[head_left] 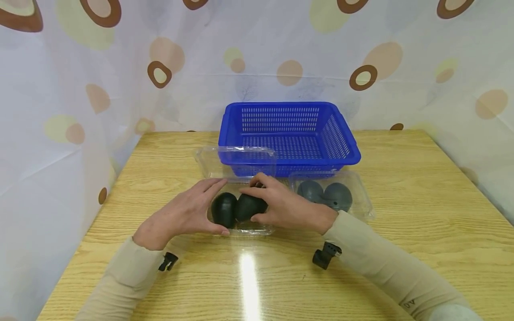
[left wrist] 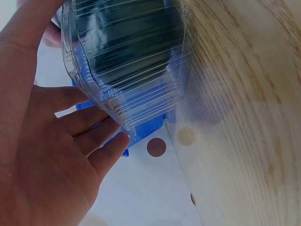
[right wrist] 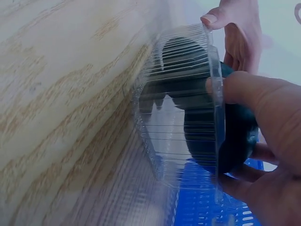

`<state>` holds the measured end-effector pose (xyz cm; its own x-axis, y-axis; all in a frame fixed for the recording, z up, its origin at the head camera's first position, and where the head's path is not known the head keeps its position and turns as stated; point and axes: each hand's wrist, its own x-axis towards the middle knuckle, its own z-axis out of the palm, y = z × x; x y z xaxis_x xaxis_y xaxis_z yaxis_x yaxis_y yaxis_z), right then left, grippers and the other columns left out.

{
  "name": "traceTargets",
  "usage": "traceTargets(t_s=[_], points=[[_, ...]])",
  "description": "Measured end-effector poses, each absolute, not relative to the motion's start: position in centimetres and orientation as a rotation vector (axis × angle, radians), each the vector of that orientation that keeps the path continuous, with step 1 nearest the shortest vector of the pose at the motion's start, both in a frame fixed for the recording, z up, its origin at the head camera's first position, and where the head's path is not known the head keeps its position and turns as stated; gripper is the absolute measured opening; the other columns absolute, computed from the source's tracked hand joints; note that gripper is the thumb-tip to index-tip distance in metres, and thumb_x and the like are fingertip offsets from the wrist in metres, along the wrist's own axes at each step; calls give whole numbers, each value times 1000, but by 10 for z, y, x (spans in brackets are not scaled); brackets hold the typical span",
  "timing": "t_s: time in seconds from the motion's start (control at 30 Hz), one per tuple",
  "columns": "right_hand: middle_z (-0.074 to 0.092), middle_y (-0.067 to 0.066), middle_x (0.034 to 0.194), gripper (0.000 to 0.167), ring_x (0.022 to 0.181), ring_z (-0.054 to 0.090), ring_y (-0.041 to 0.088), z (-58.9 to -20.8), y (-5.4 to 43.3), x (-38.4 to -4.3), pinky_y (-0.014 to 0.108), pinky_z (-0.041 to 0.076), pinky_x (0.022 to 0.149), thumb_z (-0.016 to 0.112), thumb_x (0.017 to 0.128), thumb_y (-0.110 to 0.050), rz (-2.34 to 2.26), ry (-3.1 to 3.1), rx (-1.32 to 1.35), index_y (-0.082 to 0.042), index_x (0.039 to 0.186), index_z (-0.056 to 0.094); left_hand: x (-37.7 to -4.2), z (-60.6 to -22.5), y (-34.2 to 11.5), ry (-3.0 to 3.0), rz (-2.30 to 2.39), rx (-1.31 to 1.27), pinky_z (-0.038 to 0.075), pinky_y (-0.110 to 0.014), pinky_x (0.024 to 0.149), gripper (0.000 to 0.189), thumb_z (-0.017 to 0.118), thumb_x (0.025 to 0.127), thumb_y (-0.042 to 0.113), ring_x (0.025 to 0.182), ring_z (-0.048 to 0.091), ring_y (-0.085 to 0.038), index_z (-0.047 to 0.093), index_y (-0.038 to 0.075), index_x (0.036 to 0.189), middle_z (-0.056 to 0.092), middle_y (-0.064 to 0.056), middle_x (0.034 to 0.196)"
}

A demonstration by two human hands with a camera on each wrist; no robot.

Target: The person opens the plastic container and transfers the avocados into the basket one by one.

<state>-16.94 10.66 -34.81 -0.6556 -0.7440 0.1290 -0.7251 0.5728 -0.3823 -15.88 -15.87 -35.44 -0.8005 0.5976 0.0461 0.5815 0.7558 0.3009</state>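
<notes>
Right hand [head_left: 287, 204], dark rounded item [head_left: 249, 207] between thumb and curled fingers, left hand [head_left: 182, 213] round one end of clear container [left wrist: 146, 101]

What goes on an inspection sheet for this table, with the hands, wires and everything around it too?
Surface: pale, wood-grained tabletop, shiny in front.
Job's things: two dark green, rounded, avocado-like items in an open, clear plastic container; to its right, another clear plastic container with two dark, round items; behind, a blue, rectangular plastic basket.
Clutter: nothing seen.
Hands: left hand touches the open container's left end; right hand grips the right avocado-like item.
Cables: nothing seen.
Surroundings: white sheet with brown, peach and yellow-green spots.
</notes>
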Motion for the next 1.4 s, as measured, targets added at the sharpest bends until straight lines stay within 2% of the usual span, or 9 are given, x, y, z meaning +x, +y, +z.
traceTargets(t_s=[0.3, 0.73, 1.03, 1.4], points=[[46, 14, 129, 64, 106, 58, 24, -343, 109, -168, 32, 57, 85, 81, 82, -21, -772, 2771, -1238, -11, 140, 56, -159, -354, -158, 2904, 471, 1002, 42, -51, 111, 119, 82, 65, 65, 142, 39, -34, 30, 5, 155, 37, -15, 156], [58, 9, 133, 63, 110, 62, 24, -334, 122, -164, 34, 56, 83, 78, 82, -26, -879, 2797, -1230, -15, 140, 57, -160, -355, -159, 2888, 485, 984, 41, -51, 112, 120, 82, 65, 66, 143, 38, -34, 29, 6, 155, 36, -15, 157], [58, 10, 134, 63, 117, 60, 29, -324, 135, -157, 42, 55, 90, 80, 82, -28, -920, 2844, -1190, -17, 140, 57, -159, -354, -159, 2893, 477, 967, 42, -53, 111, 121, 82, 65, 66, 143, 38, -35, 28, 7, 156, 36, -15, 157], [56, 10, 138, 60, 116, 61, 31, -320, 163, -155, 41, 56, 86, 79, 84, -27, -925, 2901, -1101, -16, 139, 58, -159, -354, -159, 2893, 488, 986, 41, -52, 112, 121, 82, 65, 66, 142, 38, -35, 28, 7, 156, 36, -16, 156]])
